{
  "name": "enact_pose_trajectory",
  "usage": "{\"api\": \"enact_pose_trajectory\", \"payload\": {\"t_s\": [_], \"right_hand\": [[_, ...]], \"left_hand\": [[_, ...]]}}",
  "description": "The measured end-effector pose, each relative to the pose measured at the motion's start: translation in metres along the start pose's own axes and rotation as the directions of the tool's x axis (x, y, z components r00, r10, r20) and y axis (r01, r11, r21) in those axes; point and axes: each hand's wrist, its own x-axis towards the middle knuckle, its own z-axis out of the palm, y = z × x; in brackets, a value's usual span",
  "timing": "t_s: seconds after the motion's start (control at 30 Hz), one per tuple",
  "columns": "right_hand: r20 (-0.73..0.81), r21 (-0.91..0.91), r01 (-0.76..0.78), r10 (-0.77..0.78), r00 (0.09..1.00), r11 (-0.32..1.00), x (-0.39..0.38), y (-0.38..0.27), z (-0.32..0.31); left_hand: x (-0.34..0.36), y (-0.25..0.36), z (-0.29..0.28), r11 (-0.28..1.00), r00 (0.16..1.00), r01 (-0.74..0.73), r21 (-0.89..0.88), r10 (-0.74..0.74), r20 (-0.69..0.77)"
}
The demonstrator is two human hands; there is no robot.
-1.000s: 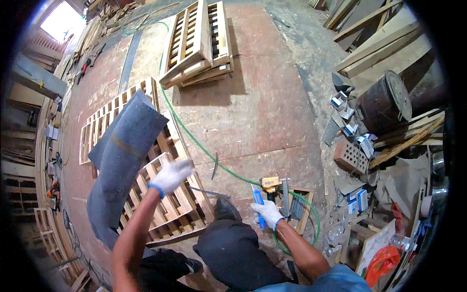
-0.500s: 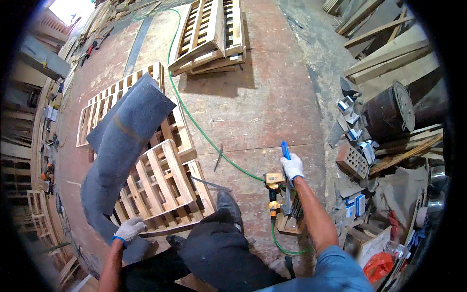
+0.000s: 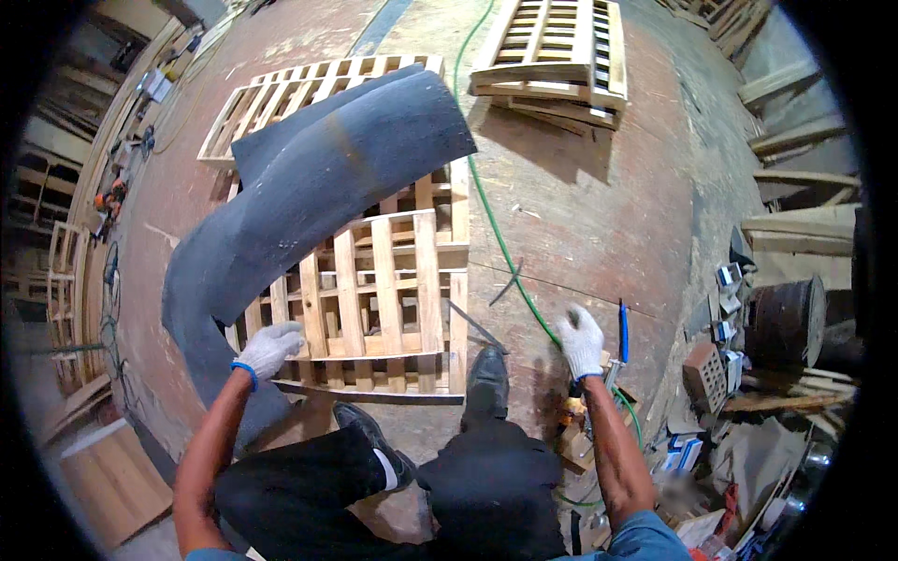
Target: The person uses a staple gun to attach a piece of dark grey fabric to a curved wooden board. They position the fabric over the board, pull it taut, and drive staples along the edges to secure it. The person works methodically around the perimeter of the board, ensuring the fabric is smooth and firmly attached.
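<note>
My left hand [image 3: 269,352], in a white knit glove, reaches to the near left edge of a slatted wooden pallet [image 3: 385,280], its fingers loosely extended with nothing visible in them. Beside it, a long dark grey sheet [image 3: 309,187] lies bent across the pallets. My right hand [image 3: 582,342], gloved too, hangs over the floor near the green hose [image 3: 500,234], fingers apart and holding nothing. Just right of it, a blue-handled tool [image 3: 624,329] points upward. Under my right wrist and forearm, a yellow air nailer [image 3: 572,408] is mostly hidden.
Another pallet stack [image 3: 552,65] stands at the far right. A dark strip [image 3: 477,325] lies near my shoe [image 3: 488,379]. Along the right side are a perforated brick [image 3: 706,376], small boxes, a drum [image 3: 786,323] and timber. A wooden board [image 3: 114,481] lies at lower left.
My right hand has let go of the blue-handled tool and moved away from it. My left hand has moved up to the pallet's near edge. The view has shifted.
</note>
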Motion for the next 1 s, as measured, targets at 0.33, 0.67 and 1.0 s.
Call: {"api": "enact_pose_trajectory", "payload": {"t_s": [0.33, 0.67, 1.0], "right_hand": [[0.646, 0.719, -0.591, -0.035, 0.763, 0.366, 0.108, -0.2, 0.14], [0.54, 0.822, -0.512, -0.057, 0.839, 0.251, 0.226, -0.233, 0.155], [0.369, 0.927, -0.364, -0.057, 0.928, 0.088, 0.244, -0.296, 0.126]], "left_hand": [[0.04, -0.14, 0.044, 0.402, 0.96, -0.166, -0.9, -0.144, -0.241], [0.043, -0.204, 0.03, -0.248, 0.982, -0.187, -0.951, -0.064, -0.176], [0.063, -0.193, 0.021, -0.471, 0.96, -0.165, -0.867, 0.123, -0.25]]}}
